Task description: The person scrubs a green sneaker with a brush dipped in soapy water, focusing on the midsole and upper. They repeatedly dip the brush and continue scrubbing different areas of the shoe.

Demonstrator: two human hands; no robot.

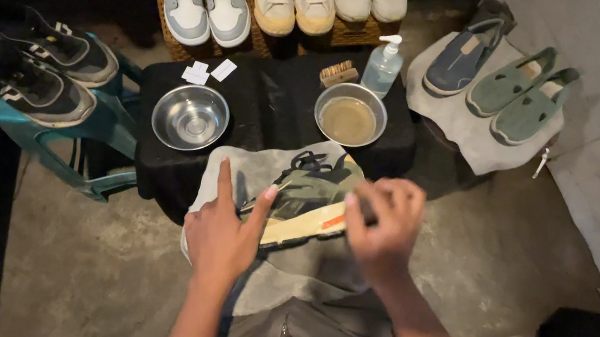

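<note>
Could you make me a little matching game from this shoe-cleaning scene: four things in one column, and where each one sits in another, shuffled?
Things:
1. green slip-on pair
2. black sneakers
3. olive shoe
4. pump bottle

Places:
A. on the teal plastic chair
B. on the grey cloth over the lap, between left hand and right hand
C. on the black-draped table, behind the bowl of murky water
D. on the pale cloth at the right

Pairs: 1-D, 2-A, 3-B, 4-C
</note>
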